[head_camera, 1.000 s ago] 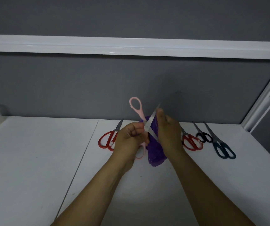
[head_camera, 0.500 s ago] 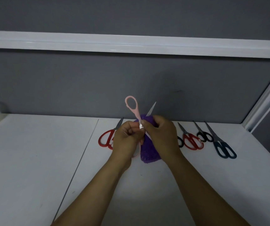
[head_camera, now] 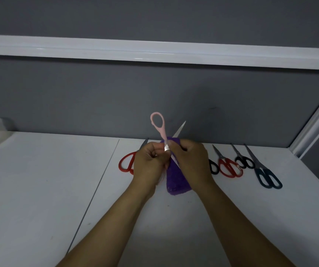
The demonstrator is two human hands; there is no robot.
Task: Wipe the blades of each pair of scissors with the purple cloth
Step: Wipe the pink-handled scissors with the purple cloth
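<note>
Pink-handled scissors are held spread open above the white table, one handle loop pointing up and one blade tip sticking out to the upper right. My left hand grips them near the pivot. My right hand holds the purple cloth against a blade; the cloth hangs down below both hands. The other pink handle and the second blade are hidden behind my hands.
Red scissors lie left of my hands. To the right lie black-handled scissors, red ones, small black ones and dark blue ones. A grey wall backs the table; a white frame post rises at right.
My right hand slid down the blade from near its tip toward the pivot, so more bare blade shows above. The scissors shifted slightly left; the cloth hangs lower.
</note>
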